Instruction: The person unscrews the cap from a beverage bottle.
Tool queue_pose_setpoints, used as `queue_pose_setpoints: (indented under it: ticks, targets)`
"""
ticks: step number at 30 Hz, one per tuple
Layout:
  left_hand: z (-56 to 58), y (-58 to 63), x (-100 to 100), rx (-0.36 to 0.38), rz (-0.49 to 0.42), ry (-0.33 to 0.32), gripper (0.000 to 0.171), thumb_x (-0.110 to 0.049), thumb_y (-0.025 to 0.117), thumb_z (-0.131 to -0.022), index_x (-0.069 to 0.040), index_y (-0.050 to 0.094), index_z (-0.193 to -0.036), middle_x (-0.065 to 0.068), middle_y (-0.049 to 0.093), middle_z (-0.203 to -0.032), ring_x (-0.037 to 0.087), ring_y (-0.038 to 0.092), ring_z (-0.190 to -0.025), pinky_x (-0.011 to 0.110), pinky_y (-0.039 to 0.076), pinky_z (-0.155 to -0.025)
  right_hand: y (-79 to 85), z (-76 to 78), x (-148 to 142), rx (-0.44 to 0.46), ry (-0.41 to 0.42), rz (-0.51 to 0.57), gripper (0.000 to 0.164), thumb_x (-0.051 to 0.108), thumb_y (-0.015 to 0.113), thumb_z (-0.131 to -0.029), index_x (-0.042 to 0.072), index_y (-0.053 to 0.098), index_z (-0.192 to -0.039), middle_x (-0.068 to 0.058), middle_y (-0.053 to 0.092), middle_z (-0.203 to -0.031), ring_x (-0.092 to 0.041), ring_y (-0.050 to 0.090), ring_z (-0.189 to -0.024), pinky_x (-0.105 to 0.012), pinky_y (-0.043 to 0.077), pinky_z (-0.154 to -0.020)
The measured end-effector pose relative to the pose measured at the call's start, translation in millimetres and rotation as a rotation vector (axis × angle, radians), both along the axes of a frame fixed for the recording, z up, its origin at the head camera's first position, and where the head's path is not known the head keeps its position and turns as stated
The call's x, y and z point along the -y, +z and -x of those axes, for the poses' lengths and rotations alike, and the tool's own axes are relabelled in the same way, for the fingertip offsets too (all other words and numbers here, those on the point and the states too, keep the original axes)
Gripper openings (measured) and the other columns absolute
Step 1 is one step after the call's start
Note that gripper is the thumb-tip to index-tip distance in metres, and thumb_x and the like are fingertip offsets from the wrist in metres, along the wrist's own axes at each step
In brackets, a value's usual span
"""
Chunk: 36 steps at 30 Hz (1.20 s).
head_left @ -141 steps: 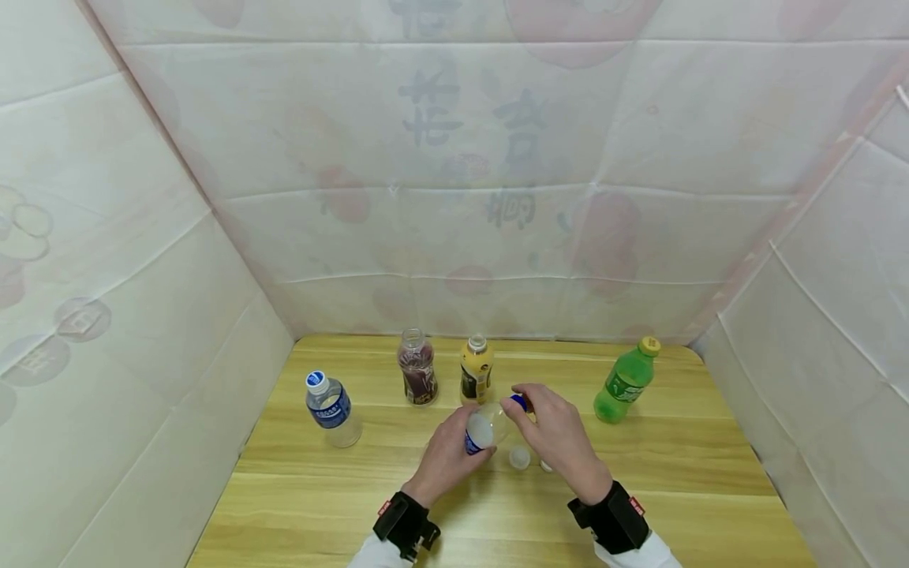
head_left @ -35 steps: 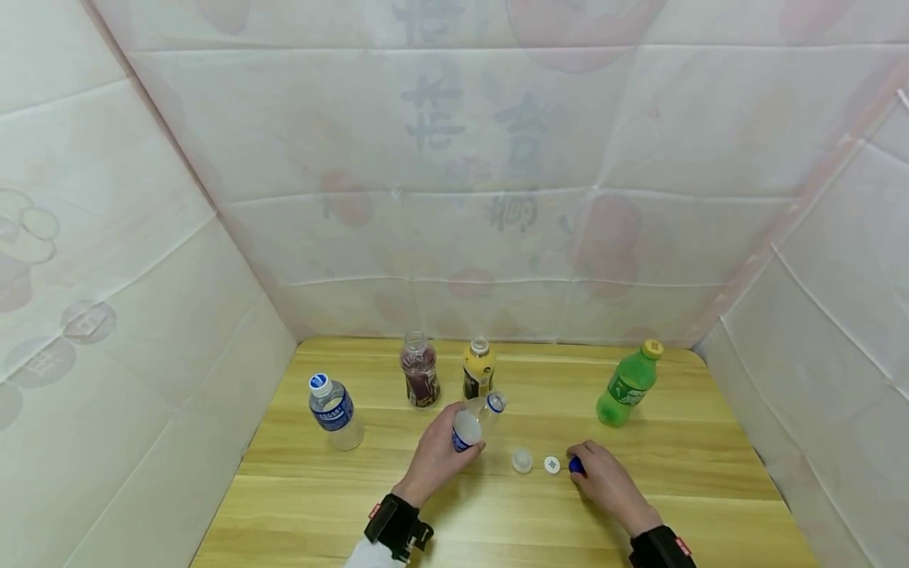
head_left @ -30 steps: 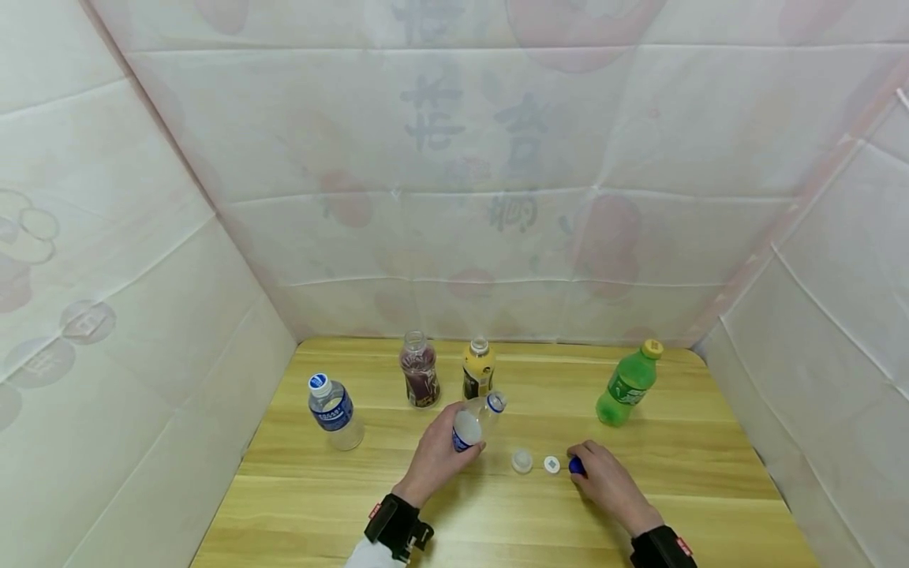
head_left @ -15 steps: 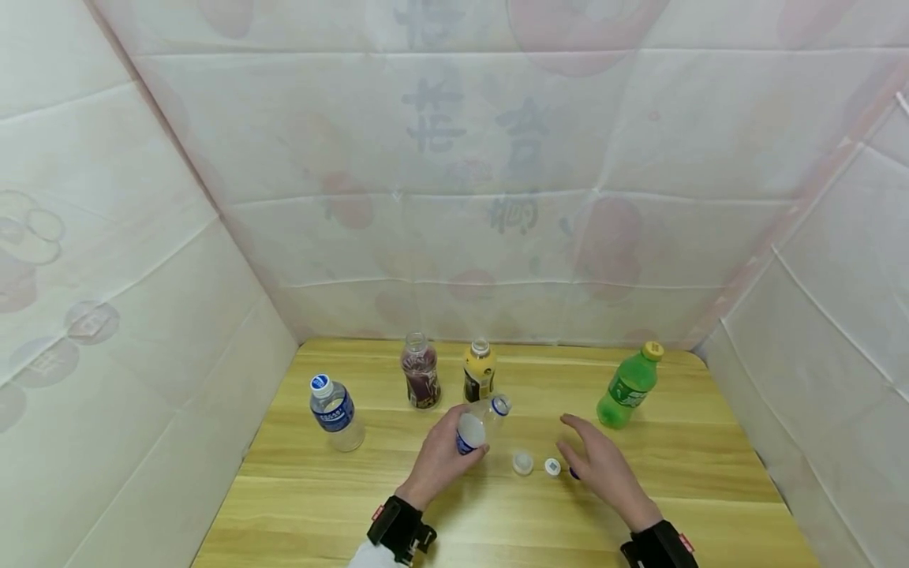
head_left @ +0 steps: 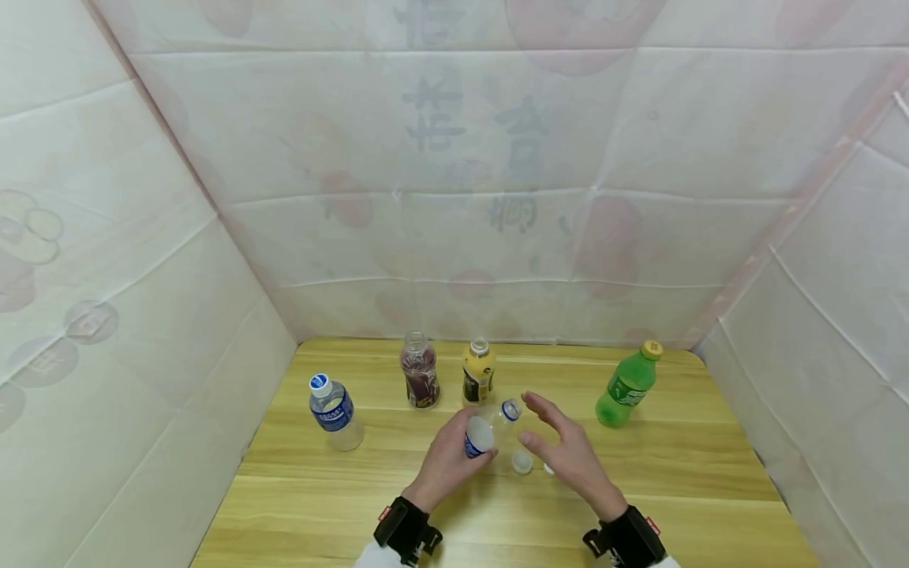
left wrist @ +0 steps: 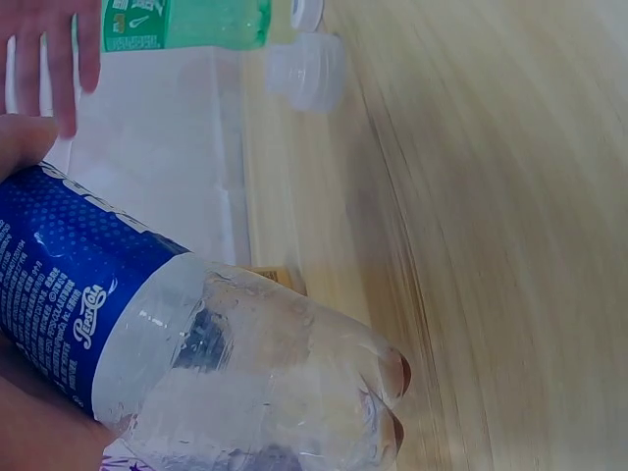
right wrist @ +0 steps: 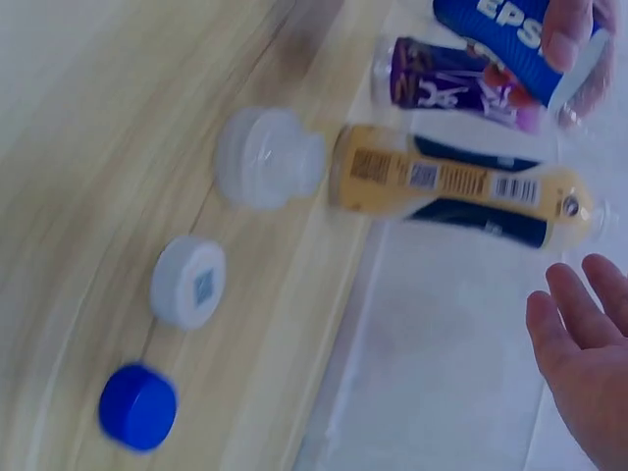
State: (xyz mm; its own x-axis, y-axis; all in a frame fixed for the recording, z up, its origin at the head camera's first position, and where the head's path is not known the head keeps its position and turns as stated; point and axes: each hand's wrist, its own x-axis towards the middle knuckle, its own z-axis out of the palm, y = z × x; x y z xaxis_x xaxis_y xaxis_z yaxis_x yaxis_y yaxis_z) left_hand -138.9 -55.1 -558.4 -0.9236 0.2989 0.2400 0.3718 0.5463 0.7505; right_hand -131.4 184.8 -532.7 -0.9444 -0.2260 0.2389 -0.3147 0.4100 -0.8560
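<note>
Bottle (left wrist: pixel 245 363) tilted, held firm in your L hand (head_left: pixel 447 457); your R hand (head_left: pixel 574 459) nr its mouth, fingers apart, holding nothing. Blue cap (right wrist: pixel 137 407) on table (right wrist: pixel 78 245) nr white cap (right wrist: pixel 186 283).

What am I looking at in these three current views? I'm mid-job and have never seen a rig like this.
No machine here: a person works bare-handed, wearing one camera on the head and one on each wrist. The head picture looks forward and down over a wooden table; the two wrist pictures show each side close up, with the scene turned sideways.

The left grip, simply a hand, holds a tilted, uncapped Pepsi bottle. The right grip is near its neck, fingers apart, holding nothing.

On the table stand a capped blue-labelled bottle, a purple bottle, a yellow bottle and a green bottle. The right wrist picture also shows three loose caps: a translucent cap, a white cap and a blue cap.
</note>
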Motion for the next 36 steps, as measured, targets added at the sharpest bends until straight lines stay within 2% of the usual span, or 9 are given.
queue_pose_setpoints:
  ticks: [4, 8, 12, 19, 23, 29, 36]
  targets:
    - [-0.5, 1.7, -2.1, -0.008, 0.008, -0.005, 0.070, -0.019, 0.087, -0.083, -0.003, 0.052, -0.141, 0.013, 0.066, -0.126, 0.027, 0.066, -0.109, 0.043, 0.058, -0.089, 3.9, 1.7, 11.1, 0.031, 0.041, 0.040, 0.067, 0.025, 0.075, -0.096, 0.014, 0.045, -0.156, -0.006, 0.054, -0.153, -0.031, 0.052, -0.138, -0.057, 0.042, -0.112]
    - [-0.2, 2.2, -3.2, -0.018, 0.000, -0.002, 0.069, -0.019, 0.087, -0.083, -0.003, 0.052, -0.140, 0.014, 0.066, -0.126, 0.028, 0.066, -0.109, 0.044, 0.058, -0.089, 7.1, 2.2, 20.5, 0.054, 0.048, 0.071, 0.072, 0.021, 0.078, -0.094, 0.009, 0.043, -0.156, -0.011, 0.053, -0.153, -0.035, 0.055, -0.133, -0.062, 0.042, -0.110]
    - [0.7, 2.0, -4.2, -0.038, -0.005, -0.002, 0.069, -0.019, 0.087, -0.084, -0.002, 0.052, -0.141, 0.014, 0.066, -0.127, 0.028, 0.066, -0.110, 0.044, 0.058, -0.090, 7.5, 3.1, 29.9, 0.077, 0.038, 0.100, 0.076, 0.017, 0.082, -0.090, 0.005, 0.043, -0.155, -0.014, 0.055, -0.150, -0.036, 0.056, -0.133, -0.059, 0.043, -0.111]
    - [2.7, 2.7, -5.7, -0.053, -0.024, -0.002, 0.066, -0.019, 0.085, -0.086, -0.001, 0.052, -0.141, 0.014, 0.066, -0.128, 0.026, 0.066, -0.109, 0.042, 0.058, -0.090, 7.4, 1.1, 42.2, 0.169, -0.032, 0.119, 0.083, 0.026, 0.085, -0.088, 0.006, 0.041, -0.156, -0.016, 0.058, -0.146, -0.037, 0.055, -0.134, -0.055, 0.042, -0.113]
    - [3.3, 3.9, -6.0, -0.050, -0.026, 0.008, 0.067, -0.019, 0.085, -0.086, -0.002, 0.053, -0.141, 0.014, 0.065, -0.129, 0.026, 0.065, -0.110, 0.042, 0.057, -0.090, 6.6, 0.4, 45.1, 0.161, -0.054, 0.117, 0.078, 0.027, 0.085, -0.088, 0.006, 0.046, -0.152, -0.016, 0.058, -0.145, -0.037, 0.057, -0.131, -0.056, 0.042, -0.113]
    - [3.6, 4.3, -5.9, -0.051, -0.019, 0.011, 0.066, -0.020, 0.085, -0.086, -0.003, 0.053, -0.140, 0.012, 0.066, -0.126, 0.025, 0.065, -0.108, 0.040, 0.057, -0.087, 4.3, 1.5, 46.4, 0.112, -0.036, 0.130, 0.062, 0.024, 0.083, -0.090, 0.009, 0.056, -0.143, -0.008, 0.066, -0.134, -0.033, 0.059, -0.129, -0.054, 0.046, -0.110]
    - [4.4, 5.0, -6.4, -0.016, -0.029, -0.007, 0.070, -0.021, 0.087, -0.084, -0.003, 0.051, -0.141, 0.013, 0.066, -0.126, 0.026, 0.066, -0.109, 0.042, 0.058, -0.089, 3.7, 0.5, 45.6, 0.097, -0.037, 0.136, 0.060, 0.025, 0.082, -0.091, 0.006, 0.057, -0.142, -0.007, 0.068, -0.132, -0.031, 0.061, -0.127, -0.053, 0.048, -0.108]
